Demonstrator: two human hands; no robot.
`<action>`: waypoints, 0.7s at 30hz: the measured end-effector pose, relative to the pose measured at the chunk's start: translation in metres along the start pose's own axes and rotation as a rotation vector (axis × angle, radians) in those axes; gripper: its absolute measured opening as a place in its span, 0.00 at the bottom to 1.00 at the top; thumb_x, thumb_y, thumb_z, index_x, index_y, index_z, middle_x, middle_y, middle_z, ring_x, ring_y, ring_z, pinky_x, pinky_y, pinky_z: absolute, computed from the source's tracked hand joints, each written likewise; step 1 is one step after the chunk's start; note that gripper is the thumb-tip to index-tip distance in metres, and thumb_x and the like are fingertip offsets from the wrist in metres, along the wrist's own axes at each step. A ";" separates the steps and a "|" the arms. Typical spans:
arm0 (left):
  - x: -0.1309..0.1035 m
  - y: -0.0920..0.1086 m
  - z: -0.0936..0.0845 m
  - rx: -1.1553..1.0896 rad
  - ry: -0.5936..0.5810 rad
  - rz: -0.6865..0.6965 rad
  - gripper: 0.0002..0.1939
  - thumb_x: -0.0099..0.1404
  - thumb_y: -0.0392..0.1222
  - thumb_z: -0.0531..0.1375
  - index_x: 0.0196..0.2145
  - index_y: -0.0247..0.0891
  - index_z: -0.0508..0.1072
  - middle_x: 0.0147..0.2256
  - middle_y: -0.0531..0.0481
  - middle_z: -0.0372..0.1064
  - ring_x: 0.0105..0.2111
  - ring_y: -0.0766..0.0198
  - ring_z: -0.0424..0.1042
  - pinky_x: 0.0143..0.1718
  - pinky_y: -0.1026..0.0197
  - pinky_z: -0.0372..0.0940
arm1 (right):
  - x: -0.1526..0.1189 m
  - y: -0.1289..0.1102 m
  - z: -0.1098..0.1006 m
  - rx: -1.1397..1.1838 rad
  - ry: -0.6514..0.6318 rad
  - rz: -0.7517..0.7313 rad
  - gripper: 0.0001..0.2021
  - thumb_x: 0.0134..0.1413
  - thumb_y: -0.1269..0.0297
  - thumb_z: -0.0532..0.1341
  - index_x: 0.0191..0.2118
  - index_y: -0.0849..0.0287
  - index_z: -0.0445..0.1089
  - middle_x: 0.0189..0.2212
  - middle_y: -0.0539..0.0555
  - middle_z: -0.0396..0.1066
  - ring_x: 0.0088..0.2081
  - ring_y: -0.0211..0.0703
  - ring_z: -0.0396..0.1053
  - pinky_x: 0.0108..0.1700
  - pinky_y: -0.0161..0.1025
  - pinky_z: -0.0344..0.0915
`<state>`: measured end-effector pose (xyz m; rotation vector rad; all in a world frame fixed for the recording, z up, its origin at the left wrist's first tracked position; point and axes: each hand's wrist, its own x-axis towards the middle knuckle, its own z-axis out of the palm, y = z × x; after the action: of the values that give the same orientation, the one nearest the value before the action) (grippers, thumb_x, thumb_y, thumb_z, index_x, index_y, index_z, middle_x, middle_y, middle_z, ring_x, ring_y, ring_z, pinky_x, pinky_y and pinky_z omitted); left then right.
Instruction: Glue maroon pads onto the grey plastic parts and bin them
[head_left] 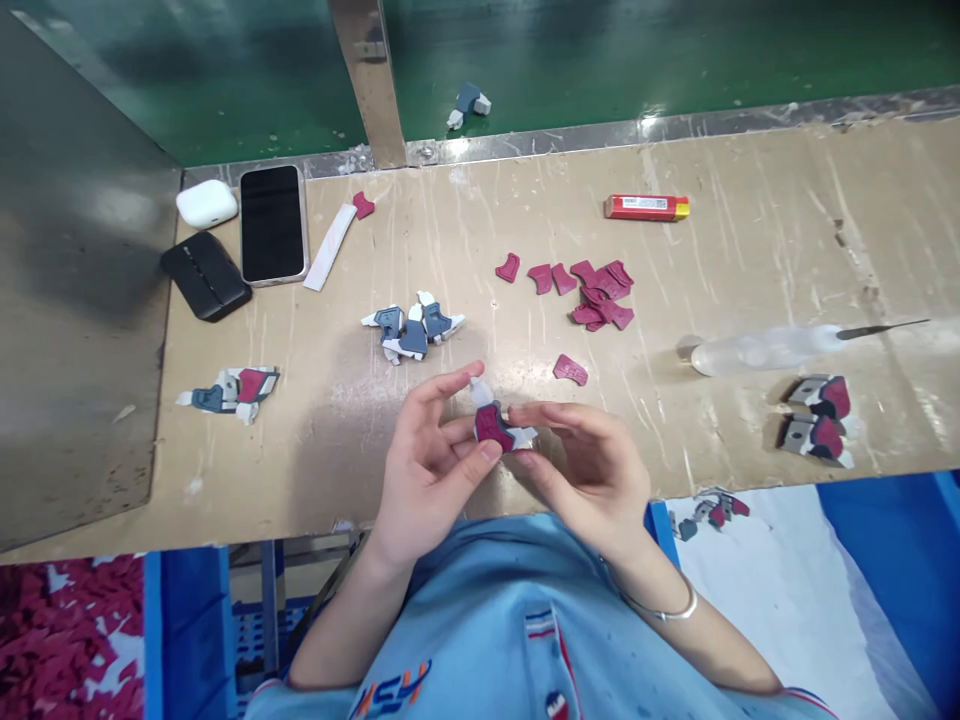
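Over the front of the table, my left hand holds a small plastic part, dark red on top with white ends, its thumb resting on the red face. My right hand pinches the same part from the right with thumb and forefinger. Just beyond it lies a single dark red piece. Farther back are a pile of dark red pieces and, to the left, a group of blue-grey and white parts.
A clear bottle with a thin needle tip lies right, above assembled parts. A red lighter is at the back. A phone, black case and white case lie left. Blue bins stand below the front edge.
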<state>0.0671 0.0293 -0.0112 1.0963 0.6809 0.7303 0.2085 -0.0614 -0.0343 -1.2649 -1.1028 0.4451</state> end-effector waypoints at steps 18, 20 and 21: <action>0.008 0.000 -0.005 -0.104 -0.015 -0.121 0.23 0.64 0.46 0.76 0.53 0.48 0.73 0.65 0.46 0.74 0.40 0.67 0.82 0.44 0.63 0.79 | 0.012 -0.004 0.004 -0.010 -0.060 -0.064 0.20 0.61 0.81 0.68 0.50 0.50 0.68 0.40 0.51 0.83 0.44 0.45 0.84 0.47 0.43 0.83; 0.008 -0.001 -0.007 -0.115 -0.037 -0.152 0.24 0.64 0.48 0.76 0.53 0.48 0.73 0.64 0.46 0.75 0.43 0.64 0.83 0.46 0.61 0.79 | 0.012 -0.004 0.004 -0.005 -0.048 -0.066 0.20 0.61 0.81 0.68 0.50 0.49 0.68 0.40 0.51 0.84 0.44 0.45 0.84 0.47 0.44 0.83; 0.009 -0.001 -0.007 -0.118 -0.049 -0.162 0.24 0.64 0.49 0.76 0.53 0.48 0.72 0.62 0.45 0.77 0.45 0.62 0.83 0.47 0.60 0.79 | 0.012 -0.004 0.004 -0.010 -0.045 -0.064 0.20 0.61 0.80 0.68 0.50 0.49 0.68 0.40 0.51 0.84 0.43 0.46 0.84 0.47 0.45 0.83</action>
<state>0.0666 0.0397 -0.0156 0.9362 0.6681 0.5953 0.2089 -0.0510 -0.0260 -1.2300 -1.1817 0.4220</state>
